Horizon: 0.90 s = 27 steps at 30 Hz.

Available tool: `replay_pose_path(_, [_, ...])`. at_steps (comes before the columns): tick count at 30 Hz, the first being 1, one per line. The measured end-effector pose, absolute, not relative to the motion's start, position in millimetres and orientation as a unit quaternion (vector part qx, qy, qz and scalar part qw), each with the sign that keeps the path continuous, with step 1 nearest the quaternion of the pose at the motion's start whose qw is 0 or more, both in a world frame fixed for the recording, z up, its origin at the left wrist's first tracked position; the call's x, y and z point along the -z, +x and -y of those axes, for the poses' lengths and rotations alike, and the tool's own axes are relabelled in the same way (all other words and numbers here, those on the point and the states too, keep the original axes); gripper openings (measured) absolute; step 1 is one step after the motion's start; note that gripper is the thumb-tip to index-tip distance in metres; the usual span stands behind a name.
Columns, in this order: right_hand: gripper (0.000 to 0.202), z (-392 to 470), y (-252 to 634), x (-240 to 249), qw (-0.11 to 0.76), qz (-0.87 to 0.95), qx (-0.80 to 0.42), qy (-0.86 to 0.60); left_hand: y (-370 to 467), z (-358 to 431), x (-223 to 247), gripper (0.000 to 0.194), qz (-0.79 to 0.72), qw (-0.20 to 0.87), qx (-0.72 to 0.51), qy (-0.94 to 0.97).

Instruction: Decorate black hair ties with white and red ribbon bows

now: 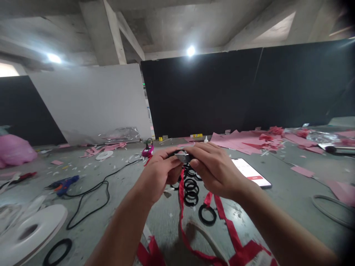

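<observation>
My left hand (161, 170) and my right hand (212, 168) meet in the middle, above the table. The left fingers are closed around a black ring (176, 152), mostly hidden by the hand. A small flat silvery piece (182, 158) shows between the hands. The right fingers are bent and pressed together beside it; I cannot make out exactly what they pinch. Just below, a red ribbon (181, 195) hangs down toward the table. Several black rings (191, 193) lie in a row beneath the hands. Another black ring (207, 215) has red ribbon attached.
A lit phone (251, 173) lies right of my hands. At left are a blue glue gun (64, 185) with a black cord, a white spool (47, 225) and a loose black ring (57, 252). Pink sheets (235, 141) and scraps spread along the back, before a black partition (222, 92).
</observation>
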State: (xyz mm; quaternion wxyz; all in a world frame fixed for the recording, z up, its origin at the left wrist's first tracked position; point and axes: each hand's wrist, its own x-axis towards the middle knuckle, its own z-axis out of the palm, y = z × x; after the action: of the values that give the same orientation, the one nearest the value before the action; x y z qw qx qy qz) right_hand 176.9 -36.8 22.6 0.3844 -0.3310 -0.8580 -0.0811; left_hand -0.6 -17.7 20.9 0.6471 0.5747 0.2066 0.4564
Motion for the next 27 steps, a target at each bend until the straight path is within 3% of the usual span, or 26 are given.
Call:
replay_pose_path(8, [0.032, 33.6, 187.0, -25.8, 0.387, 0.861, 0.095, -0.316, -6.3, 17.5, -25.0, 0.026, -0.193, 0.679, -0.419, 0.572])
replay_pose_path(17, [0.032, 41.4, 180.2, -28.7, 0.369, 0.865, 0.078, -0.332, -3.9, 17.5, -21.6, 0.021, -0.219, 0.611, -0.447, 0.616])
replay_pose_path(27, [0.034, 33.2, 190.0, -28.0, 0.373, 0.842, 0.107, -0.375, -8.6, 15.5, -26.8, 0.029, -0.236, 0.628, -0.450, 0.589])
